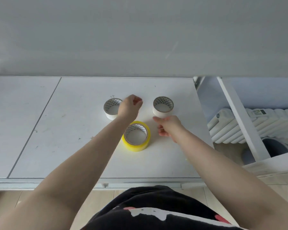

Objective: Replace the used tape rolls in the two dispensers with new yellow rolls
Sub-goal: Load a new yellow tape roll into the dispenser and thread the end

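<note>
Both hands are out over the white table (73,130) as I watch from the head view. My left hand (130,105) hangs with its fingers curled in on themselves, gripping nothing that I can make out; it sits just to the right of the left white roll (110,109) and hides that roll's right edge, so I cannot tell whether the wrist touches it. My right hand (167,126) is loosely curled too and holds nothing; its fingertips (156,120) lie right at the near base of the right white roll (163,107), and contact is too close to call.

Between my two forearms, nearer to me than the white rolls, the yellow roll (136,136) lies flat on its side face, its patterned cardboard core facing up. My left forearm crosses just beside its left rim. All three rolls lie flat, well apart from one another, forming a triangle.

Farther right, past the table's edge, I see a white radiator (256,127) behind a slanted white bar (239,117). Along the bottom is my dark printed shirt (156,209) over a pale wood floor (106,200).
</note>
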### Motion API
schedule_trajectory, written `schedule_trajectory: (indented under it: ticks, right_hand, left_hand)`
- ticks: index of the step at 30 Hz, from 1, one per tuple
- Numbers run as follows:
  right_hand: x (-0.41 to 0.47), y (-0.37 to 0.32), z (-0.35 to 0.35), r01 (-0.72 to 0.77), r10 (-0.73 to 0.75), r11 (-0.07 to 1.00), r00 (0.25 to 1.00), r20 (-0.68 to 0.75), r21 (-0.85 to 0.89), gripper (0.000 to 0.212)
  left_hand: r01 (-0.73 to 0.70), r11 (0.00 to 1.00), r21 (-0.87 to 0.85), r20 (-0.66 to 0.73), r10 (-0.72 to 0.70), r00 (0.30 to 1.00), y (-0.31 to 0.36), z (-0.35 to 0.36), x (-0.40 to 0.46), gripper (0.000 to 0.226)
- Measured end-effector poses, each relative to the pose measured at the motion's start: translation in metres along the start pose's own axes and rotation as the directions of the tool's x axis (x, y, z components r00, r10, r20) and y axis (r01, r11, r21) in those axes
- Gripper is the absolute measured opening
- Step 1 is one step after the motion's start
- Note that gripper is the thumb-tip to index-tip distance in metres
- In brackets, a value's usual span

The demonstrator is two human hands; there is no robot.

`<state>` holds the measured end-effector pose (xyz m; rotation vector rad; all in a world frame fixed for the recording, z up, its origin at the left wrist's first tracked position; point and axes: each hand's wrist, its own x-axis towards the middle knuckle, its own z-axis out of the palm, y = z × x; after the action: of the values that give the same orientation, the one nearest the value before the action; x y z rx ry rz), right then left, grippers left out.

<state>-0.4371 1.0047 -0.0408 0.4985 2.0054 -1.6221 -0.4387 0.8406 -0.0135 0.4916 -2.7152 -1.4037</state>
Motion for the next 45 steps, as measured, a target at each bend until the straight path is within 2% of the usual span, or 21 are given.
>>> schedule_trajectory:
  ticks: [2,5,9,12,14,18,21,23,26,31,34,38,41,43,45]
  right_hand:
    - [-0.008,0.003,0.01,0.028,-0.018,0.989,0.998,0.065,-0.148,0.037]
    - [-0.009,0.007,0.027,0.104,-0.086,0.94,0.994,0.07,-0.324,0.04]
    - [-0.012,0.012,0.04,0.168,-0.182,0.771,0.982,0.041,-0.614,0.036]
    - [-0.016,0.014,0.039,0.221,-0.28,0.706,0.96,0.022,-0.673,0.023]
    - [-0.019,0.013,0.035,0.246,-0.33,0.694,0.944,0.006,-0.677,0.033]
    - [-0.023,0.006,0.022,0.327,-0.398,0.724,0.917,0.019,-0.607,0.039]
    - [-0.025,0.001,0.014,0.381,-0.419,0.772,0.907,0.044,-0.509,0.036]
    - [-0.027,0.0,0.011,0.398,-0.413,0.805,0.908,0.067,-0.44,0.028]
    - [-0.029,0.0,0.007,0.403,-0.405,0.837,0.911,0.077,-0.371,0.027]
    - [-0.034,0.005,0.002,0.367,-0.371,0.898,0.928,0.028,-0.243,0.007]
    - [-0.039,0.008,0.001,0.306,-0.307,0.946,0.952,0.004,-0.107,0.004]
    - [-0.043,0.01,0.004,0.213,-0.208,0.975,0.975,-0.081,0.061,0.014]
    - [-0.042,0.012,0.008,0.147,-0.131,0.986,0.976,-0.174,0.082,0.021]
    - [-0.044,0.014,0.009,0.134,-0.118,0.989,0.974,-0.192,0.069,0.026]
    - [-0.047,0.016,0.007,0.156,-0.139,0.984,0.973,-0.182,0.083,0.026]
  left_hand:
    - [0.027,0.997,-0.067,-0.033,-0.029,0.999,-0.016,-0.012,-0.018,0.022]
    - [0.142,0.986,-0.085,-0.038,-0.146,0.989,-0.042,-0.016,-0.036,0.028]
    - [0.281,0.954,-0.103,0.053,-0.277,0.959,-0.06,-0.009,-0.045,0.04]
    - [0.304,0.938,-0.168,0.088,-0.293,0.952,-0.06,-0.006,-0.048,0.035]
    - [0.298,0.931,-0.212,0.095,-0.284,0.954,-0.055,-0.008,-0.049,0.032]
    - [0.283,0.903,-0.323,0.201,-0.227,0.953,-0.043,-0.013,-0.045,0.04]
    - [0.403,0.78,-0.479,0.389,-0.223,0.894,-0.033,-0.017,-0.04,0.044]
    - [0.461,0.706,-0.538,0.477,-0.196,0.856,-0.03,-0.018,-0.038,0.038]
    - [0.48,0.683,-0.551,0.525,-0.164,0.835,-0.029,-0.017,-0.035,0.037]
    - [0.53,0.6,-0.6,0.596,-0.107,0.796,-0.021,-0.018,-0.036,0.026]
    - [0.553,0.573,-0.605,0.627,-0.087,0.775,-0.018,-0.018,-0.037,0.03]
    - [0.628,0.571,-0.528,0.706,-0.116,0.699,-0.012,-0.023,-0.04,0.053]
    - [0.683,0.544,-0.488,0.744,-0.149,0.651,-0.008,-0.025,-0.049,0.041]
    - [0.674,0.539,-0.504,0.726,-0.158,0.669,-0.008,-0.026,-0.056,0.034]
    - [0.646,0.522,-0.557,0.679,-0.161,0.716,-0.008,-0.026,-0.064,0.026]
